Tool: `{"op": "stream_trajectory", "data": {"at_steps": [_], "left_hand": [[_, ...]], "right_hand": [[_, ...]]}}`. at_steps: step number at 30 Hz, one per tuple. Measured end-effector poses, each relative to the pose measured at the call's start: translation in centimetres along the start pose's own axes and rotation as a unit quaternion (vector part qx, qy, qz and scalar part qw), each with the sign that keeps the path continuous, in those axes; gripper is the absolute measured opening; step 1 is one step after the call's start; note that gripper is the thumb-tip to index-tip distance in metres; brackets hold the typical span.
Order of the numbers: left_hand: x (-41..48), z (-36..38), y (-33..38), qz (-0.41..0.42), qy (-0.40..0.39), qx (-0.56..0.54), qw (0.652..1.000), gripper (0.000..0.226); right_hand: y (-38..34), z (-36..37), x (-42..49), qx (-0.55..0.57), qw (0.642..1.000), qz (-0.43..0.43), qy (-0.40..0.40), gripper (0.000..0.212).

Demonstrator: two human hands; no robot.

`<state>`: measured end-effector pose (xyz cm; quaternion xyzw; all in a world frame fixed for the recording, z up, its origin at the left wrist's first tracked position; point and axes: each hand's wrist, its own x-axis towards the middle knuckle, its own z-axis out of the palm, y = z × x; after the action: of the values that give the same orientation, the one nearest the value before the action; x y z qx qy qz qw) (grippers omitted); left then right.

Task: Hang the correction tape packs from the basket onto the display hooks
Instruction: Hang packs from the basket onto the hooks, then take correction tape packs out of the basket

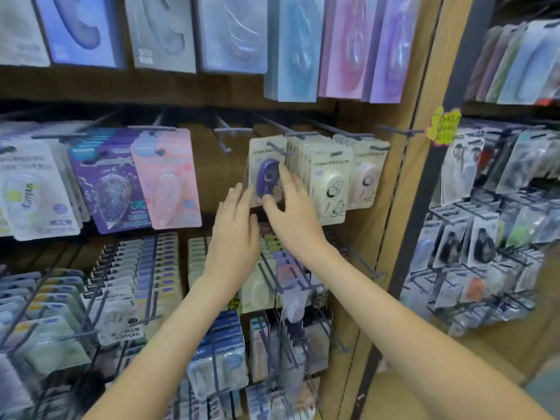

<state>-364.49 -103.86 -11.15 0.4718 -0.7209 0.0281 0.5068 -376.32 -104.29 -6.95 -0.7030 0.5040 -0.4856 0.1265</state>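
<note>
The hanging step is in hand: the right hand (291, 204) pinches a correction tape pack (266, 171) threaded on a display hook (277, 148) near the shelf's right edge. The left hand (235, 234), open, steadies beside it. Next comes pushing it back and letting go.

**Surrounding Fixtures and Stock**

A tan wooden upright (403, 189) divides the display into two bays. Along the top row hang large blister cards (345, 47) in grey, blue, pink and purple, their print blurred. A yellow-and-pink paper tag (443, 126) is fixed to the upright at the end of a peg. The right bay holds a dark wire rack (472, 268) loaded with small clear-fronted packets; contents cannot be identified. A wooden shelf board (151, 86) runs beneath the top row.
</note>
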Motion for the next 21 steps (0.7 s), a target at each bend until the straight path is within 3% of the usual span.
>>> {"op": "stream_trajectory", "data": {"at_steps": [3, 9, 12, 14, 17, 21], "left_hand": [[-4.7, 2.7, 2.6, 0.029, 0.014, -0.016, 0.999, 0.045], [-16.2, 11.8, 9.1, 0.004, -0.222, -0.086, 0.971, 0.045], [-23.0, 18.2, 10.4, -0.062, -0.325, -0.105, 0.938, 0.042], [-28.9, 22.3, 10.6, -0.136, -0.399, -0.093, 0.902, 0.046], [-38.4, 27.2, 10.0, -0.247, -0.521, -0.052, 0.815, 0.053], [-52.0, 32.4, 7.8, -0.354, -0.589, -0.029, 0.726, 0.059]], "right_hand": [[3.1, -3.1, -6.1, -0.022, 0.998, -0.048, -0.039, 0.06], [14.7, -9.1, -18.0, -0.086, 0.993, 0.012, -0.081, 0.048], [22.3, -10.5, -24.9, -0.093, 0.986, 0.089, -0.103, 0.043], [28.0, -10.9, -30.9, -0.101, 0.968, 0.184, -0.137, 0.038], [36.0, -10.6, -40.7, -0.123, 0.933, 0.29, -0.174, 0.045], [45.1, -8.0, -55.1, -0.128, 0.875, 0.429, -0.183, 0.043]]}}
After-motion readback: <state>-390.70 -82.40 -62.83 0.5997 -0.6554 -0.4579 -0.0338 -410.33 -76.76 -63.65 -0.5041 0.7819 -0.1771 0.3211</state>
